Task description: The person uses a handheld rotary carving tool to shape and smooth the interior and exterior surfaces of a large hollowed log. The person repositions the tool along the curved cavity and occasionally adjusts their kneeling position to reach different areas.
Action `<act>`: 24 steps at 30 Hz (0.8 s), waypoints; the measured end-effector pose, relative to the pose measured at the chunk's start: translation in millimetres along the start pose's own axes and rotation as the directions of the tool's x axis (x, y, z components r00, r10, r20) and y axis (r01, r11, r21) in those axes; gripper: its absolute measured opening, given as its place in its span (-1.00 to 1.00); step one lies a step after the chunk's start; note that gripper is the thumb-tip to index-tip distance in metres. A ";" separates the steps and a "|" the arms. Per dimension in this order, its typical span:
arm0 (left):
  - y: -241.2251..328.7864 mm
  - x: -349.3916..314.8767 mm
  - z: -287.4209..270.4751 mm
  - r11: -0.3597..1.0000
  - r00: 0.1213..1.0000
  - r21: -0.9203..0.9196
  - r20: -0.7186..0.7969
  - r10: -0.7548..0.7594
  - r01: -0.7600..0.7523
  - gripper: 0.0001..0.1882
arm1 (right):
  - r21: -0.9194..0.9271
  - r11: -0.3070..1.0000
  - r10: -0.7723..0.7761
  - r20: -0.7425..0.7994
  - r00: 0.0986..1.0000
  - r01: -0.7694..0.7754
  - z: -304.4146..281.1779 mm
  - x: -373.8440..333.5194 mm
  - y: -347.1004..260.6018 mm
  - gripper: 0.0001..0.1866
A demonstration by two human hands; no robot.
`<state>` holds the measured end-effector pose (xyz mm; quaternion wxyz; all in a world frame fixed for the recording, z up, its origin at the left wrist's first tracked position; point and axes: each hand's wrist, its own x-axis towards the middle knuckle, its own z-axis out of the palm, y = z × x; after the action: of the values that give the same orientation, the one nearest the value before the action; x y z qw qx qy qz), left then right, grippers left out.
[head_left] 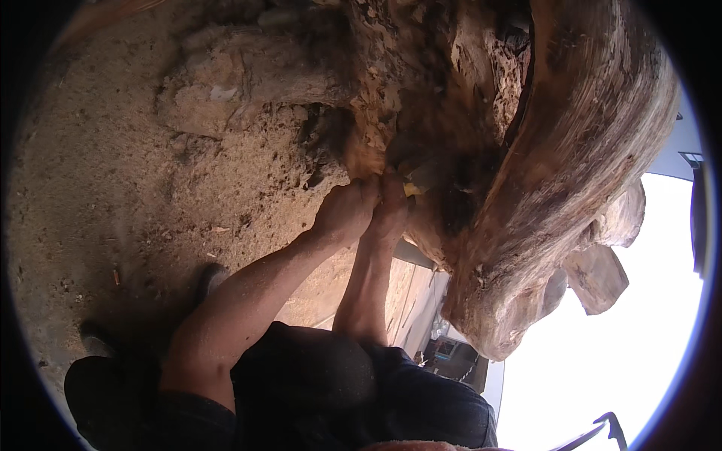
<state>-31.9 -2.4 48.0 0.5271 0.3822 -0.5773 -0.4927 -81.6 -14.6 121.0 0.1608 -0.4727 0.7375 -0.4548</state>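
Both my hands are brought together against a large, gnarled piece of wood (pixel 571 143), low in a dark recess of it. My left hand (pixel 347 213) is closed, fingers curled, right beside the other hand. My right hand (pixel 391 199) is also closed, its thumb side close to the left knuckles. A small yellow part (pixel 411 189) of some tool shows just past the right fingers. The rest of what I grip is hidden by my hands and the shadow, so its kind cannot be made out.
Sawdust-covered ground (pixel 113 188) stretches along the left, with a few chips on it. A thick root-like limb (pixel 256 71) juts left from the wood. Cut stubs (pixel 596 279) stick out at the right against bright light. Dark equipment (pixel 455 361) stands beyond the wood's lower end.
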 end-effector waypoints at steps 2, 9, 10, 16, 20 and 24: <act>-7.9 -8.6 8.2 0.995 0.999 0.096 -0.030 0.038 -0.035 -0.70 | 0.089 0.993 -0.075 -0.065 0.995 0.080 8.4 -5.3 0.4 -0.79; 23.6 9.0 -2.0 0.986 0.999 -0.167 0.017 0.027 -0.024 -0.81 | -0.045 0.993 -0.109 -0.067 0.992 0.106 -30.5 14.8 15.5 -0.76; 21.4 8.7 -0.4 0.990 0.998 -0.127 -0.008 0.057 -0.058 -0.80 | -0.104 0.990 -0.101 -0.087 0.991 0.092 -30.2 12.8 10.8 -0.76; 3.3 1.7 5.4 0.950 0.986 -0.280 0.130 -0.105 0.138 -0.76 | -0.519 0.756 -0.421 0.081 0.904 0.399 -21.4 -2.4 5.8 -0.80; 14.2 5.2 7.9 0.948 0.999 -0.317 0.034 0.037 -0.024 -0.77 | -0.193 0.963 -0.222 -0.158 0.962 0.190 -4.2 -14.2 -31.2 -0.78; 21.3 11.4 2.1 0.893 0.999 -0.449 -0.048 -0.015 -0.008 -0.84 | -0.267 0.956 -0.166 -0.153 0.974 0.121 1.9 -11.8 -51.7 -0.74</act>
<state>-34.0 -8.2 71.4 0.6143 0.2635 -0.4339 -0.6040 -46.0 -12.8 160.2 -0.0001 -0.5005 0.7648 -0.4057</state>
